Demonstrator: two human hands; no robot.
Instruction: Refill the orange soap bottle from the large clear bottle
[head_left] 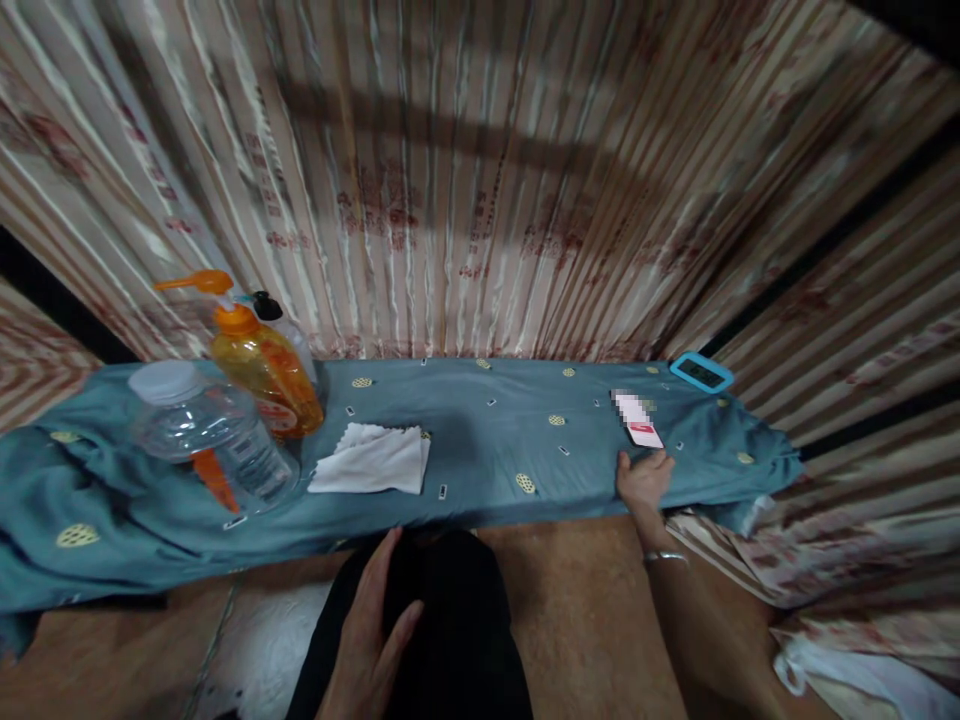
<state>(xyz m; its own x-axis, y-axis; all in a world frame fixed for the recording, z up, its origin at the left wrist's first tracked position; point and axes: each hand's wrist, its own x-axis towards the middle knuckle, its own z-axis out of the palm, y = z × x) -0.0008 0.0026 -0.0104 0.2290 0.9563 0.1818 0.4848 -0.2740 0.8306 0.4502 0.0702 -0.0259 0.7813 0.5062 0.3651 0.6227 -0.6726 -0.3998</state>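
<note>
My left hand [373, 630] rests on my dark-clothed leg, thumb apart from the outstretched fingers and nothing in it. At the right, my right hand [646, 480] lies at the front of the cloth-covered surface, with its thumb apart from the fingers. Its fingertips are right at the lower end of a smartphone [646, 434]; whether they touch it I cannot tell. The phone lies flat with its screen lit and partly blurred out. A folded white cloth [371, 460] lies left of the middle, beyond my left hand.
A clear plastic bottle [255, 455] with a white cap stands at the left. Behind it are an orange pump bottle [266, 375] and a pale bottle with a black top [289, 330]. A blue-framed digital clock [701, 373] sits at the far right. Patterned curtains [450, 200] enclose the surface.
</note>
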